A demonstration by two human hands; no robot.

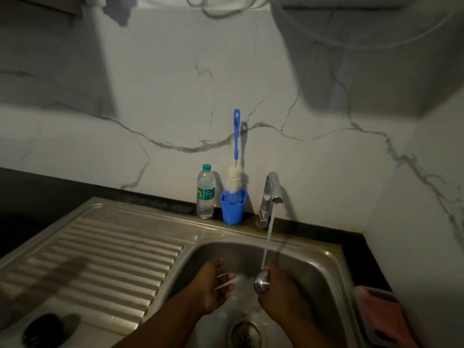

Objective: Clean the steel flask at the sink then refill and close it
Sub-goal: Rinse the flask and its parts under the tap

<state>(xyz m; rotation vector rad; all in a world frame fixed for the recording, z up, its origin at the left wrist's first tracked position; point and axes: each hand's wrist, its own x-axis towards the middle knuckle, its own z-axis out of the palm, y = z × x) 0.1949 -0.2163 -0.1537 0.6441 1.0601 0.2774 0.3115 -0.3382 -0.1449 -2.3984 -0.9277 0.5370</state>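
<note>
Under the running tap [272,194], the right hand [281,292] grips a round steel flask part [262,282], blurred. Just left, the left hand [216,285] hangs released, fingers loose.

Steel flask [262,282] mostly hidden inside right hand [281,295]; left fingers [226,280] blurred.

A round brushed-steel flask part [262,282], likely the cap, sits gripped over the sink basin [316,270], right where the tap's stream [268,237] lands.

Home kitchen: steel sink [334,254], tap [272,187], marble backsplash [175,96].
</note>
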